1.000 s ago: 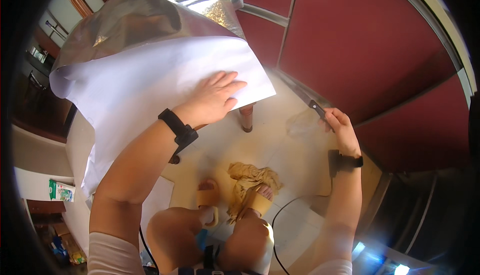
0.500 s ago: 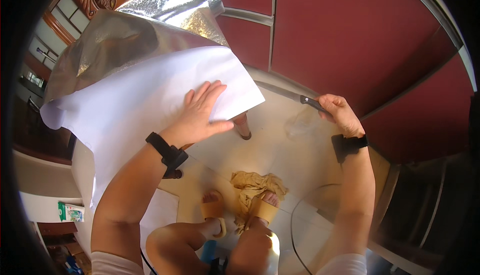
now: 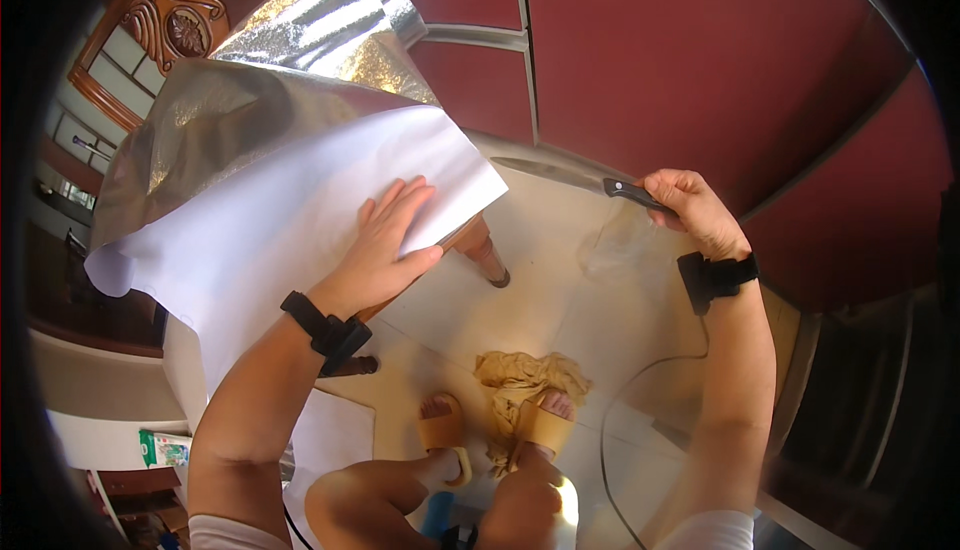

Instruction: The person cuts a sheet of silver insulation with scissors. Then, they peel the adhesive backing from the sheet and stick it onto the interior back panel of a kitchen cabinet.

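Observation:
My left hand [image 3: 385,240] lies flat with fingers apart on a sheet of white paper [image 3: 250,260] that drapes over a wooden piece with a turned leg [image 3: 485,255]. Behind the paper, silver foil sheeting [image 3: 200,140] is folded back, with bright crinkled foil [image 3: 300,30] above it. My right hand [image 3: 685,205] grips a knife [image 3: 635,194] by its black handle, the long blade pointing left toward the paper's right corner. The blade is clear of my left hand. Black bands sit on both wrists.
Dark red cabinet doors [image 3: 700,70] fill the back and right. A crumpled tan cloth [image 3: 530,375] lies on the tiled floor by my feet in yellow slippers [image 3: 440,435]. A carved wooden chair back [image 3: 185,25], a green-white pack [image 3: 165,448], a cable [image 3: 610,420] and a clear plastic bag [image 3: 610,245] are also visible.
My left hand has slid down and left along the paper. My right hand has risen and moved right with the knife, its blade now lying more level. The whole view has shifted.

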A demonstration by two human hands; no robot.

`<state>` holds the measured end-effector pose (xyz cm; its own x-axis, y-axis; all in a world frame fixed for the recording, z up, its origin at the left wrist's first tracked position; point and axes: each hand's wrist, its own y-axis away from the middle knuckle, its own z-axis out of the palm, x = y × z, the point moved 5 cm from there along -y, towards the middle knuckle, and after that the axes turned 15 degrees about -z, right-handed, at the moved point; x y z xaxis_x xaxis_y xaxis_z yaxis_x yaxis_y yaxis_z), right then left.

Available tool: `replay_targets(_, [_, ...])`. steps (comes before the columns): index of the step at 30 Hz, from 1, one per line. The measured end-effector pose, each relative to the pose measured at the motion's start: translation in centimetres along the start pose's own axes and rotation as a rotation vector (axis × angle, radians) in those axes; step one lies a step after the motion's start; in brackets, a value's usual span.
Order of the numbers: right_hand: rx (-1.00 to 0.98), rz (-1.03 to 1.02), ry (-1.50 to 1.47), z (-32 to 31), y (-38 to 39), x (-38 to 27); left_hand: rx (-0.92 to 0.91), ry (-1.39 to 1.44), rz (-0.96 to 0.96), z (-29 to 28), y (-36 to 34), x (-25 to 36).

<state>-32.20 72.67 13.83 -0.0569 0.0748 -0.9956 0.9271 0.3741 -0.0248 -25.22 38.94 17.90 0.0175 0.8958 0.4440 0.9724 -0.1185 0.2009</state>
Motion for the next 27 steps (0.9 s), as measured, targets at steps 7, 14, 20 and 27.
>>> replay_targets(7, [-0.151, -0.002, -0.028, 0.1, -0.4, -1.1, -0.004, -0.028, 0.005, 0.1, 0.0, 0.2])
replay_targets(14, [-0.255, -0.018, 0.090, 0.1, -2.8, -1.6, -0.009, -0.043, 0.004, 0.2, -0.1, -0.1])
replay_targets(20, [-0.234, -0.009, 0.052, 0.9, -3.1, -3.2, -0.021, -0.004, 0.024, 0.0, -0.3, -0.6])
replay_targets(27, [-0.078, -0.045, -0.044, -2.1, -1.7, -3.5, -0.092, 0.081, 0.043, -0.3, -0.1, -0.3])
